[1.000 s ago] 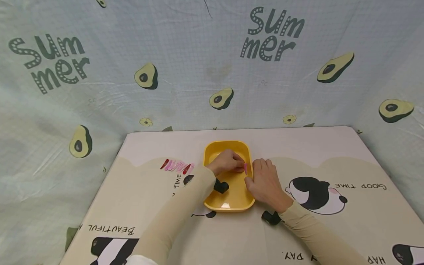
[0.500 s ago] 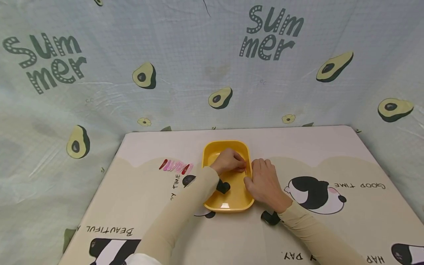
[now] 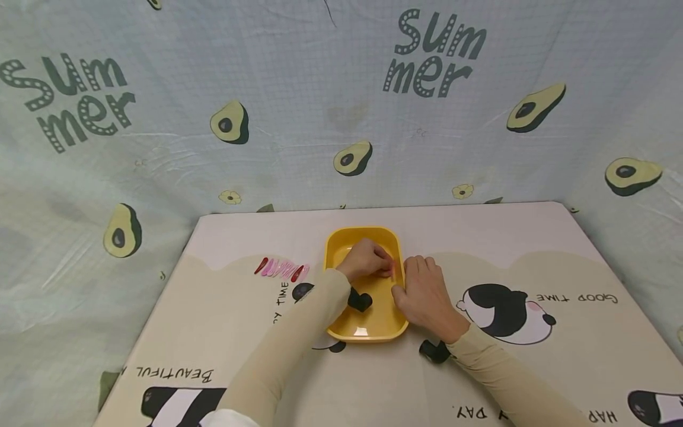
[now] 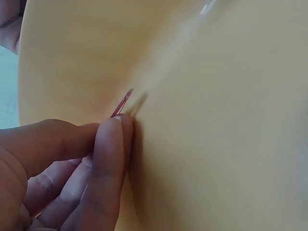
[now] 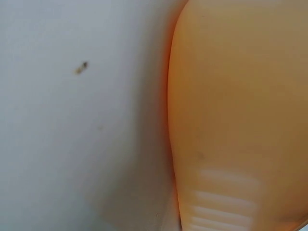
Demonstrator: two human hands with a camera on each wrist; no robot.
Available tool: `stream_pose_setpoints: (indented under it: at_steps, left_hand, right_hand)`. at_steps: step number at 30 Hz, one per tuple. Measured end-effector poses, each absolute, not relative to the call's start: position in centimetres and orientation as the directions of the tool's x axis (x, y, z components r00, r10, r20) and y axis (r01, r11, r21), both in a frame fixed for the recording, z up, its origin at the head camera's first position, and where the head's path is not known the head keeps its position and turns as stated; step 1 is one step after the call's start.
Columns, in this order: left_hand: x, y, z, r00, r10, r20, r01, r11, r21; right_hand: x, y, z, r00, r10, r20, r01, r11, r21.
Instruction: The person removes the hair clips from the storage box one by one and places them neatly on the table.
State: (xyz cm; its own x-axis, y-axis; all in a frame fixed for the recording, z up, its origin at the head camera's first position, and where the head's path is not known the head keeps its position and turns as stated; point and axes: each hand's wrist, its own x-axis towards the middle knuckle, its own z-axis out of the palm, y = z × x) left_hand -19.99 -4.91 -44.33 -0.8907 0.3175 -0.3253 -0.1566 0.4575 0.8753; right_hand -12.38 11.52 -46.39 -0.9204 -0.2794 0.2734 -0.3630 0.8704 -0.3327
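Note:
My left hand (image 3: 365,261) reaches into the yellow tray (image 3: 368,326) near its right wall. In the left wrist view, thumb and fingertips pinch a slim reddish hair clip (image 4: 122,103); its tip sticks out close to the tray's surface, and the rest is hidden by the fingers. My right hand (image 3: 427,290) holds the tray's right side, thumb over the rim and fingers along the outside. Only the tray's edge shows in the right wrist view. Left of the tray lies a slanted row of several hair clips (image 3: 280,268), pink with two red ones.
A printed cloth (image 3: 320,391) with dog drawings and lettering covers the table. A pale curtain (image 3: 299,71) with avocado prints hangs behind and at the sides. Black wrist mounts (image 3: 434,351) sit under both wrists.
The left fingers stay at the tray's right wall with small movements; the clip beside them shows less in the head view. The right hand keeps its place. The head view shifts slightly.

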Motion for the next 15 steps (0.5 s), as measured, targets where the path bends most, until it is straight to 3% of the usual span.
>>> stream_pose_setpoints:
  at_steps: [15]
  left_hand:
    - [-19.9,-5.9,-42.7,-0.898,0.267,-0.350,-0.176,0.511,0.841]
  right_hand:
    - [-12.3,11.4,-46.2,-0.923,-0.281,0.264,-0.358,0.878,-0.318]
